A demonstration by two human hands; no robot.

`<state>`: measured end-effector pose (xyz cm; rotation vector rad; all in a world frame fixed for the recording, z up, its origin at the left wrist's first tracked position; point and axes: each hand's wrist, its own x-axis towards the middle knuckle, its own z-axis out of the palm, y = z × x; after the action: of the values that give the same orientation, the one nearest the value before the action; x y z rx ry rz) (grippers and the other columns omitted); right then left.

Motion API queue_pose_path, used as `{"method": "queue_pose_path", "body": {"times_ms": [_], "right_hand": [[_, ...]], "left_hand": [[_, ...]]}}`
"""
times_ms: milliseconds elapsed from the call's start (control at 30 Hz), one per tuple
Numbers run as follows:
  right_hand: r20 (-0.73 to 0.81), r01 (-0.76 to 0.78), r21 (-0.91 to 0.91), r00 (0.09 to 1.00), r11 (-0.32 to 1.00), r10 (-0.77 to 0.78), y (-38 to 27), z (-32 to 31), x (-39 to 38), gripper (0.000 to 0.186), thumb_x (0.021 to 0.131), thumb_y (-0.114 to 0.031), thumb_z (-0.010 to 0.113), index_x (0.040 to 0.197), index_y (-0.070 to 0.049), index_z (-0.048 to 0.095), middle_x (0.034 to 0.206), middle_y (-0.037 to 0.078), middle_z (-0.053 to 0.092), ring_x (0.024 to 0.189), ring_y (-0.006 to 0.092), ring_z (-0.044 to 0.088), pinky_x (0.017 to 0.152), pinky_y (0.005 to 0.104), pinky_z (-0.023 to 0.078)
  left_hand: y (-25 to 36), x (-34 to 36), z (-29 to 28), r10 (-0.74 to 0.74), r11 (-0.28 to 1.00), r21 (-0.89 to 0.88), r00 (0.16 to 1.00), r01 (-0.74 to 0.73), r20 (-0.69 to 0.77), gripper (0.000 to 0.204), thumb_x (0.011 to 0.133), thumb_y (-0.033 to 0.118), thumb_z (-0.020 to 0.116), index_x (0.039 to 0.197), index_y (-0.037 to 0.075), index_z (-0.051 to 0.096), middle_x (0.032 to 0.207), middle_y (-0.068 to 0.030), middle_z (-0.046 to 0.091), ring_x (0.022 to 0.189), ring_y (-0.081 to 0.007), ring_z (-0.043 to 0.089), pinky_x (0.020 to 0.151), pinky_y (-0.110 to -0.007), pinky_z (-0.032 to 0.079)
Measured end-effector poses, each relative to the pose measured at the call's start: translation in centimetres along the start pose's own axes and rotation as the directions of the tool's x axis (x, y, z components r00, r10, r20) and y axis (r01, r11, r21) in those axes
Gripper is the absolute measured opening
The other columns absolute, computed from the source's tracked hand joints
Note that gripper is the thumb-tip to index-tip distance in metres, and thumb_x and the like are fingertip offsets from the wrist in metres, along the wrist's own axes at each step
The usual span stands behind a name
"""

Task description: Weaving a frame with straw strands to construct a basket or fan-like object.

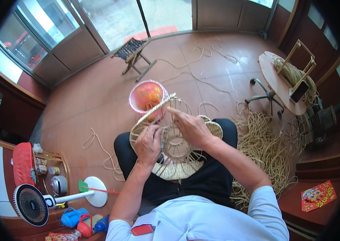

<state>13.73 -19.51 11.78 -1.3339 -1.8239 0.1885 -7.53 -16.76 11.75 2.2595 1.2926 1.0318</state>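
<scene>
A partly woven straw basket (178,172) rests across my lap, with bare wire ribs and a round ring (176,141) in its middle. Pale braided cord is wound along its rim and side panels. My left hand (148,143) is closed at the basket's left side, thumb and fingers pinched on its edge. Over the upper right part, my right hand (192,126) has its index finger stretched to the wound rim and its other fingers curled. Whatever those curled fingers hold is hidden.
Beyond the basket stands a pink bucket (149,97), with a folding stool (133,56) farther off. A large heap of straw cord (262,156) lies at my right, below a round-topped swivel stand (272,80). A fan (33,204) and flasks (73,217) are at lower left.
</scene>
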Motion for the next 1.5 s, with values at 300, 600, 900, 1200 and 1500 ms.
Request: {"method": "queue_pose_path", "body": {"times_ms": [300, 600, 900, 1200, 1500], "right_hand": [[-0.018, -0.106, 0.203, 0.994, 0.973, 0.112, -0.3, -1.2, -0.9, 0.018, 0.098, -0.004, 0.073, 0.116, -0.004, 0.072, 0.094, 0.013, 0.076, 0.085, 0.0310, 0.077, 0.075, 0.0388, 0.061], [0.176, -0.528, 0.754, 0.735, 0.390, 0.655, -2.6, -1.0, -1.6, 0.014, 0.102, -0.006, 0.074, 0.115, 0.000, 0.071, 0.090, -0.001, 0.072, 0.074, 0.0039, 0.063, 0.065, 0.0262, 0.054], [0.084, -0.414, 0.460, 0.901, 0.786, 0.425, -2.5, -4.3, -5.4, 0.014, 0.101, -0.006, 0.073, 0.113, -0.002, 0.076, 0.090, 0.008, 0.074, 0.078, 0.0109, 0.067, 0.071, 0.0278, 0.055], [-0.173, -0.142, -0.184, 0.979, 0.973, 0.110, -0.7, -6.2, -3.1, 0.014, 0.092, -0.015, 0.080, 0.103, -0.008, 0.076, 0.091, 0.006, 0.076, 0.091, 0.0295, 0.072, 0.081, 0.0425, 0.057], [-0.195, -0.243, -0.009, 0.952, 0.970, 0.236, 0.7, -4.1, -1.4, 0.023, 0.090, -0.017, 0.082, 0.108, -0.009, 0.071, 0.086, 0.009, 0.075, 0.078, 0.0292, 0.074, 0.076, 0.0437, 0.057]], "left_hand": [[0.7, 0.5, 0.5, 0.199, 0.969, 0.154, 0.980, -0.193, -0.028, 0.009, 0.095, 0.018, 0.076, 0.099, 0.011, 0.070, 0.091, -0.0078, 0.064, 0.089, -0.0302, 0.065, 0.080, -0.044, 0.053], [0.6, 1.1, 1.0, 0.264, 0.947, 0.198, 0.964, -0.252, -0.040, 0.013, 0.094, 0.018, 0.076, 0.102, 0.011, 0.069, 0.099, -0.0072, 0.065, 0.094, -0.0292, 0.063, 0.086, -0.044, 0.049], [2.9, 0.9, 2.5, 0.473, 0.872, 0.075, 0.873, -0.483, 0.119, 0.023, 0.094, 0.013, 0.073, 0.117, 0.014, 0.073, 0.112, -0.0060, 0.068, 0.106, -0.0289, 0.065, 0.095, -0.045, 0.051], [4.0, 0.7, 5.0, 0.437, 0.840, 0.286, 0.887, -0.461, 0.147, 0.013, 0.095, 0.017, 0.069, 0.108, 0.014, 0.071, 0.098, -0.0038, 0.063, 0.093, -0.0248, 0.062, 0.083, -0.041, 0.051], [3.7, 1.1, 5.9, 0.301, 0.926, 0.178, 0.937, -0.332, 0.179, 0.009, 0.096, 0.017, 0.070, 0.100, 0.009, 0.070, 0.092, -0.0103, 0.070, 0.089, -0.0305, 0.069, 0.083, -0.045, 0.055]]}}
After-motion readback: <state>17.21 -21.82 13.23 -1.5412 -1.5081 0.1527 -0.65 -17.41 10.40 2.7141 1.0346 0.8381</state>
